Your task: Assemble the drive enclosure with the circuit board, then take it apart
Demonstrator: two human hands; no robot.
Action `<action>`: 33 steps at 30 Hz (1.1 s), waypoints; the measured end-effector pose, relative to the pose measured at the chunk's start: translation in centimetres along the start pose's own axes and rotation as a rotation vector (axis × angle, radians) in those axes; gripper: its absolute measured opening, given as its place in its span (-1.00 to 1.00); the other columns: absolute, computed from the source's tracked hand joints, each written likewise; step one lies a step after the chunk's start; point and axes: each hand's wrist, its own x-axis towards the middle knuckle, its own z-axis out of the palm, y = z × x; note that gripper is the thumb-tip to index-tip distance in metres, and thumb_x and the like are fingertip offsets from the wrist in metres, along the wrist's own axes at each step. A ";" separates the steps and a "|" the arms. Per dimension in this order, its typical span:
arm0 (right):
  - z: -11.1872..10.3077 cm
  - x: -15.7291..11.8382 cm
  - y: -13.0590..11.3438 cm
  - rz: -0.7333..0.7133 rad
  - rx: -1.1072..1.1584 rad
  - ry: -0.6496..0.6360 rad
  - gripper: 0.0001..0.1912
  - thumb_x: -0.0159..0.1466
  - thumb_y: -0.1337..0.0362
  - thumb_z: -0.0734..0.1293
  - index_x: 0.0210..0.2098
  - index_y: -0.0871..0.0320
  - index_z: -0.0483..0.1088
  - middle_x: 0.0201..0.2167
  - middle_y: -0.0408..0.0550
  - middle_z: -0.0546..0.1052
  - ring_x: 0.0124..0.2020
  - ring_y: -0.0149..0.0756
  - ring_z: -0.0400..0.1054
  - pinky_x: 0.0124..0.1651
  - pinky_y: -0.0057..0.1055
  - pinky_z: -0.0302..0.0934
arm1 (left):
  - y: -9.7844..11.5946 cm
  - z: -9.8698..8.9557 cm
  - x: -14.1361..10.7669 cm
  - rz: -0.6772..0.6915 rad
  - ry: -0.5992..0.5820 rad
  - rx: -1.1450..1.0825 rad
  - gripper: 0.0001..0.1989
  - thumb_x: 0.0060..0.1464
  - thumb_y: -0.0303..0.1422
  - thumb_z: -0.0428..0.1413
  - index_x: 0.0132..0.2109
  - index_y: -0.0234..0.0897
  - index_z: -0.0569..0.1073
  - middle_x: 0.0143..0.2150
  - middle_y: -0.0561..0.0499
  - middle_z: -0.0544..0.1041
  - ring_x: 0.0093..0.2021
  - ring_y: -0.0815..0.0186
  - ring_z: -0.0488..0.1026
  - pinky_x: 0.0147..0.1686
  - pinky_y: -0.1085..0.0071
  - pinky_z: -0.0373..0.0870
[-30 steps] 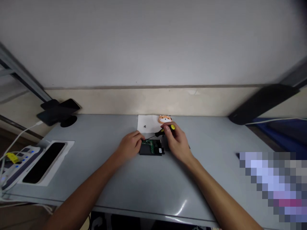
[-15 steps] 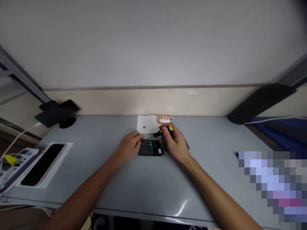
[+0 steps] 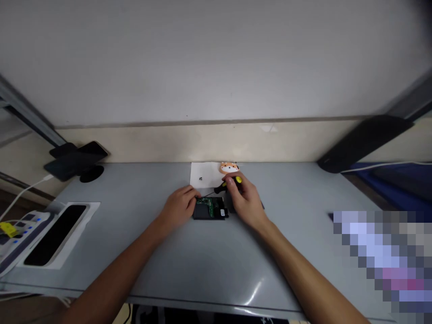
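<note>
A flat black electronic device [image 3: 201, 211] lies on the table with its green circuit board [image 3: 211, 208] exposed. At its left edge, my left hand [image 3: 178, 206] has its fingers closed against the far left corner. My right hand [image 3: 247, 200] is wrapped round a black and yellow screwdriver [image 3: 220, 187]. The thin shaft slants down to the left, its tip near the left fingertips at the board's far edge; whether it sits in a screw is too small to tell. Behind the device is a white paper [image 3: 204, 170] with several tiny dark screws [image 3: 200, 178] on it.
An orange and white animal-face item [image 3: 229, 168] sits on the paper's right side. To the left are a phone [image 3: 56, 235] on white paper, a power strip [image 3: 25, 238] and a device on a stand [image 3: 92, 173]. A tall black object [image 3: 361, 144] leans at the back right.
The view has shifted a little, so things appear slightly further left. Both hands and the screwdriver stay nearly the same relative to the device.
</note>
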 end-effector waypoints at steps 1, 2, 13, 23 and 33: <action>0.0 0.0 0.1 0.001 0.005 0.002 -0.66 0.44 -0.03 0.22 -0.13 0.09 0.43 -0.31 -0.06 0.53 -0.36 -0.27 0.35 -0.30 -0.35 0.23 | 0.0 0.0 0.0 0.001 0.001 -0.002 -0.70 0.25 -0.59 -0.06 -0.12 -0.21 0.53 -0.13 0.01 0.55 -0.13 0.26 0.51 -0.08 0.33 0.42; 0.0 0.1 0.3 0.002 0.005 0.005 -0.66 0.44 -0.04 0.22 -0.13 0.09 0.43 -0.32 -0.06 0.53 -0.36 -0.28 0.35 -0.30 -0.35 0.22 | 0.0 0.0 0.0 0.002 0.003 -0.001 -0.70 0.25 -0.59 -0.06 -0.12 -0.21 0.52 -0.13 0.01 0.55 -0.13 0.27 0.51 -0.08 0.33 0.42; -0.1 0.3 0.9 0.023 -0.023 0.019 -0.64 0.43 -0.05 0.23 -0.15 0.10 0.44 -0.38 -0.10 0.50 -0.41 -0.30 0.29 -0.32 -0.37 0.18 | -0.1 0.1 0.1 -0.002 -0.006 0.011 -0.69 0.27 -0.57 -0.06 -0.09 -0.19 0.54 -0.12 0.02 0.55 -0.12 0.27 0.51 -0.07 0.33 0.42; -0.2 0.6 1.3 0.024 -0.027 0.040 -0.63 0.43 -0.06 0.23 -0.16 0.11 0.44 -0.32 -0.08 0.53 -0.29 -0.24 0.36 -0.19 -0.33 0.20 | -0.2 0.0 0.0 0.009 0.009 -0.010 -0.69 0.27 -0.58 -0.05 -0.09 -0.20 0.55 -0.12 0.02 0.55 -0.13 0.28 0.51 -0.10 0.36 0.41; -0.4 0.7 1.3 0.024 -0.052 0.054 -0.62 0.42 -0.07 0.23 -0.16 0.11 0.46 -0.34 -0.07 0.54 -0.31 -0.23 0.37 -0.21 -0.33 0.21 | -0.1 -0.1 0.0 0.007 -0.003 -0.007 -0.69 0.26 -0.58 -0.05 -0.10 -0.21 0.56 -0.12 0.01 0.56 -0.14 0.28 0.52 -0.09 0.35 0.42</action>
